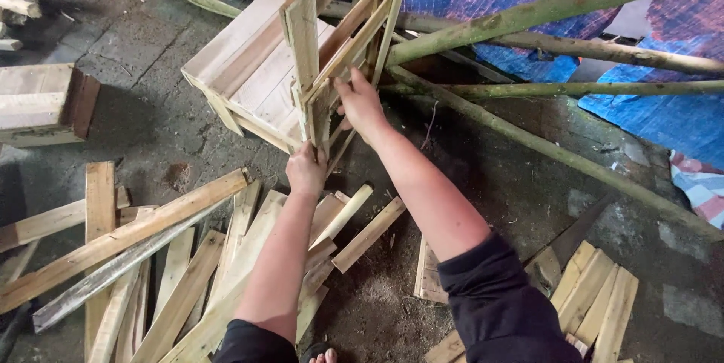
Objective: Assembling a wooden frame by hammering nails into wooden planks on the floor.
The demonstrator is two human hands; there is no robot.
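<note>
Fingers (348, 91) of both hands vanish behind wooden frame (332, 69) slats.

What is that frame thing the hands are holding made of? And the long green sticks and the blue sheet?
The slatted frame held by the left hand and right hand looks like bare, unpainted wood: pale, with visible grain. The long green poles look like bamboo or raw stems, round and mottled. The blue sheet seems a woven plastic tarp, with a fine grid pattern.
</note>
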